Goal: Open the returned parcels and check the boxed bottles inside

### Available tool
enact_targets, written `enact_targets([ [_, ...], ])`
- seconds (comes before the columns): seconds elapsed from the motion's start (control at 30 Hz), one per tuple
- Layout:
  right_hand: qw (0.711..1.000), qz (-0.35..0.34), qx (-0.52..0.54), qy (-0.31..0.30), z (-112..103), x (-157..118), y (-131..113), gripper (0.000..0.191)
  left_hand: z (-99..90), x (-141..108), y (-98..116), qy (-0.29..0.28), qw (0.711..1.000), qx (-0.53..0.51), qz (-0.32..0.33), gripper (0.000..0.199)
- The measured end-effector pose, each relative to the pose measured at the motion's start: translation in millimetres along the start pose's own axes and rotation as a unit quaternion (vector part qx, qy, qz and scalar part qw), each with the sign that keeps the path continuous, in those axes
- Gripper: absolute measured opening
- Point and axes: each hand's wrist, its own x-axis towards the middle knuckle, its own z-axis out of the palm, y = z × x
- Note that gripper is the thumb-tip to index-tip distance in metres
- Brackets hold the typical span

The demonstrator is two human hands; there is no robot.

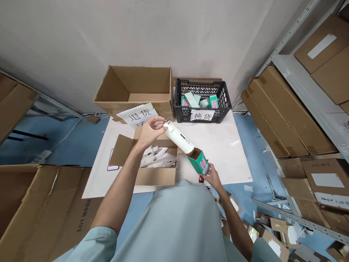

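Observation:
My left hand [151, 131] is closed on the upper end of a white bottle [180, 138] with dark lettering on its side. The bottle is tilted, its lower end at the mouth of a green box [199, 162] with a pink picture. Fingers of my right hand [212, 177] grip the bottom of that box. Under my left forearm stands an open cardboard box [156, 177] holding white paper strips [158, 157]. Close to my right hand, a small red object [201, 179] lies at the table's front edge; its kind is unclear.
On the white table [218, 138], a large open carton [149, 85] and a black crate [178, 114] with several green boxes stand at the back. Shelves with cartons [286, 112] flank the right. A big carton [54, 203] is at left; boxes litter the right floor.

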Motion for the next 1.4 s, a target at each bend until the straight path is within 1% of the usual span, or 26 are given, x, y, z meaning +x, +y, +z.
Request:
enact_targets([
  [0.1,0.995,0.012,-0.087,0.045,-2,-3,20,0.072,-3.4,1,7,0.006,1.000,-0.017,-0.010,0.054],
  [0.2,0.982,0.023,-0.167,0.088,-1,-7,30,0.070,-3.0,0,11,0.011,0.999,-0.031,-0.013,0.054],
  [0.3,0.969,0.034,-0.211,0.121,-1,-10,33,0.070,-1.3,-2,13,0.002,0.999,-0.039,-0.015,0.054],
  [0.4,0.964,0.014,-0.223,0.146,-5,-11,28,0.069,-0.4,-5,16,-0.012,0.999,-0.039,-0.016,0.054],
  [0.47,0.963,-0.017,-0.211,0.168,-9,-11,14,0.067,0.8,-6,17,-0.017,0.999,-0.035,-0.021,0.054],
  [0.53,0.964,-0.046,-0.186,0.182,-13,-11,-13,0.062,3.7,-9,19,-0.023,0.999,-0.032,-0.026,0.054],
  [0.57,0.968,-0.058,-0.168,0.177,-13,-11,-30,0.061,6.2,-10,19,-0.028,0.999,-0.032,-0.028,0.054],
  [0.67,0.986,-0.090,-0.078,0.115,-9,-13,-91,0.068,17.2,-13,20,-0.049,0.998,-0.037,-0.033,0.055],
  [0.73,0.991,-0.112,-0.018,0.076,-2,-17,-126,0.078,25.8,-16,20,-0.064,0.996,-0.040,-0.041,0.056],
  [0.8,0.990,-0.119,-0.021,0.070,9,-21,-151,0.090,33.5,-20,21,-0.076,0.995,-0.043,-0.054,0.056],
  [0.87,0.989,-0.107,-0.044,0.087,20,-24,-163,0.092,39.3,-24,20,-0.082,0.993,-0.047,-0.066,0.057],
  [0.93,0.988,-0.092,-0.053,0.109,28,-27,-167,0.089,43.0,-28,20,-0.083,0.993,-0.047,-0.074,0.059],
  [1.03,0.989,-0.087,-0.010,0.119,35,-28,-166,0.086,45.2,-36,17,-0.083,0.993,-0.050,-0.064,0.064],
  [1.1,0.989,-0.082,0.075,0.095,35,-28,-167,0.080,44.8,-40,15,-0.098,0.993,-0.053,-0.036,0.064],
  [1.17,0.979,-0.064,0.192,0.035,32,-28,-171,0.069,42.9,-43,13,-0.118,0.992,-0.053,-0.006,0.062],
  [1.2,0.966,-0.048,0.253,-0.003,30,-28,-173,0.062,41.7,-44,13,-0.126,0.991,-0.054,0.004,0.062],
  [1.23,0.949,-0.030,0.310,-0.043,28,-28,-174,0.058,40.3,-44,12,-0.132,0.990,-0.058,0.007,0.063],
  [1.3,0.908,0.009,0.402,-0.120,25,-30,-177,0.054,37.8,-44,11,-0.141,0.987,-0.082,-0.001,0.066],
  [1.4,0.846,0.064,0.486,-0.207,25,-34,-178,0.059,35.9,-43,10,-0.162,0.978,-0.131,-0.009,0.070],
])
